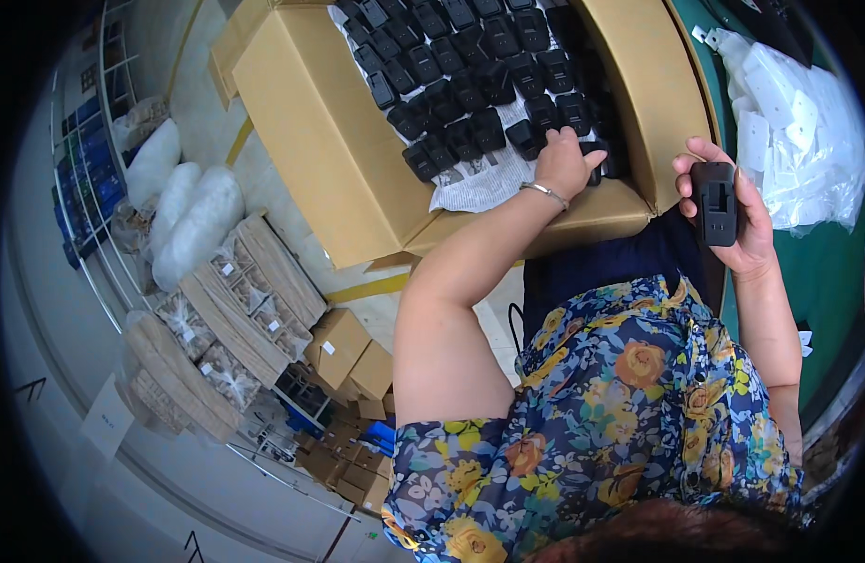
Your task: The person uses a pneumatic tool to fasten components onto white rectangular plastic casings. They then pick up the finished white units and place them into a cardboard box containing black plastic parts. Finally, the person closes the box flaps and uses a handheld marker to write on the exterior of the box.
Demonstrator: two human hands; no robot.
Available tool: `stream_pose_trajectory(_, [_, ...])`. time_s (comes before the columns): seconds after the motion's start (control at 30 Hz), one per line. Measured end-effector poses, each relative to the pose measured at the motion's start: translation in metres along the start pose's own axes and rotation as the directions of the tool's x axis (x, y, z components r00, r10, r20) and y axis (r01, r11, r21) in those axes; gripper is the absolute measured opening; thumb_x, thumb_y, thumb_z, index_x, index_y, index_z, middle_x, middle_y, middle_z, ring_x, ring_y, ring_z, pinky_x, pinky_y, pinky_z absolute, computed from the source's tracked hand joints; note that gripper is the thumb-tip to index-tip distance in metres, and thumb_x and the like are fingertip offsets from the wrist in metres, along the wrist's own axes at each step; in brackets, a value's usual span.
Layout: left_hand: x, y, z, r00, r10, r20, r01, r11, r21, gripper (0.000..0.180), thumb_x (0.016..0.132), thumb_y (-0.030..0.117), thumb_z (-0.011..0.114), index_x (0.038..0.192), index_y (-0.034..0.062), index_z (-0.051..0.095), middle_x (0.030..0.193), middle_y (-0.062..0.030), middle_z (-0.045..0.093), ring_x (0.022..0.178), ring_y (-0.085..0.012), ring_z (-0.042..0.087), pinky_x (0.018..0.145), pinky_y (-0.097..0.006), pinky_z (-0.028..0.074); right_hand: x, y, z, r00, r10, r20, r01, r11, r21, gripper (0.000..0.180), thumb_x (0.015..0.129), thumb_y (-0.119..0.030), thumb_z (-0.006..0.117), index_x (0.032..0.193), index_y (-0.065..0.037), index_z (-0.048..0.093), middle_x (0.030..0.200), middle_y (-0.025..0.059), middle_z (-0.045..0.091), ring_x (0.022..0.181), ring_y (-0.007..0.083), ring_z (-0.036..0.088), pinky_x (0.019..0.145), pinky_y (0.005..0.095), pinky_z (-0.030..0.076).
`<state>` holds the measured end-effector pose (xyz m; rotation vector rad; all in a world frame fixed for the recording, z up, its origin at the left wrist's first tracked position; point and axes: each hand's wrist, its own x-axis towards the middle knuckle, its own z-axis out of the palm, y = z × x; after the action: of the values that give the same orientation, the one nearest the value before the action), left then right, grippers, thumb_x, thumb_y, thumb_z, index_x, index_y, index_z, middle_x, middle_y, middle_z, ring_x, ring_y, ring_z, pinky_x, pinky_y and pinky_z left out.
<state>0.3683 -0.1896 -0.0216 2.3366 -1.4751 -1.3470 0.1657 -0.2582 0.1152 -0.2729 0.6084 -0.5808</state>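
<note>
My left hand (564, 167), with a bracelet on the wrist, reaches into a large cardboard box (306, 122). Its fingertips touch the black plastic housings (504, 38) near the box's near right corner. The thumb is spread from the fingers and lies over one of these pieces; the palm hides part of them. Outside the box, on the right, my right hand (756, 225) is closed around a black plastic housing (717, 205) held upright. A rectangular recess and small holes show on its face. Inside the box, several rows of similar housings lie on printed paper (484, 183).
A clear plastic bag of white parts (794, 131) lies on the green table (836, 272) at right. Left of the box are white wrapped bundles (202, 220), bagged stacks (235, 310), smaller cartons (348, 352) and a metal rack (90, 169).
</note>
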Motion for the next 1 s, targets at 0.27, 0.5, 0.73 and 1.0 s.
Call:
stream_pose_trajectory(0.27, [-0.015,-0.003,0.011,0.991,0.133,-0.035,-0.132,0.844,-0.519,0.041,0.081,0.025,0.061,0.108,-0.0038,0.051,0.095,-0.0099,0.057,0.086,-0.0165,0.057,0.073,-0.027,0.048,-0.006,0.013,-0.002,0.989,-0.072,-0.125,0.073,0.997,-0.002,0.052,0.087,-0.026,0.050,0.127,0.003,0.033,0.123,0.0199,0.045,0.116,0.0274,0.045,0.096,0.0347,0.038])
stream_pose_trajectory(0.5, [-0.085,0.092,-0.039,0.956,0.281,-0.087,-0.164,0.264,-0.950,0.058,0.084,0.004,0.055,0.133,0.0024,0.025,0.104,-0.0092,0.050,0.085,-0.0106,0.054,0.072,-0.024,0.048,0.021,0.034,0.013,0.969,-0.215,-0.125,0.164,0.931,-0.327,0.048,0.095,-0.031,0.034,0.131,0.001,0.030,0.130,0.0146,0.040,0.120,0.0198,0.038,0.100,0.0298,0.030])
stream_pose_trajectory(0.73, [-0.062,0.040,-0.045,0.987,0.163,0.002,-0.108,0.664,-0.740,0.047,0.084,0.008,0.056,0.126,0.0029,0.034,0.088,-0.0062,0.053,0.073,-0.0076,0.052,0.060,-0.022,0.045,0.023,0.029,-0.004,0.966,-0.258,-0.028,0.157,0.666,-0.730,0.049,0.097,-0.030,0.023,0.134,0.001,0.023,0.136,0.0175,0.030,0.129,0.0238,0.028,0.106,0.0328,0.020])
stream_pose_trajectory(1.0, [-0.027,-0.035,-0.007,0.986,0.049,0.158,-0.065,0.993,0.099,0.055,0.078,0.033,0.063,0.111,-0.0043,0.040,0.087,-0.0278,0.059,0.083,-0.0415,0.058,0.072,-0.043,0.046,-0.088,-0.017,-0.034,0.942,-0.264,-0.207,0.129,0.855,-0.502,0.055,0.093,-0.044,0.031,0.118,0.004,0.043,0.105,0.0115,0.055,0.094,0.0161,0.053,0.084,0.0288,0.041])
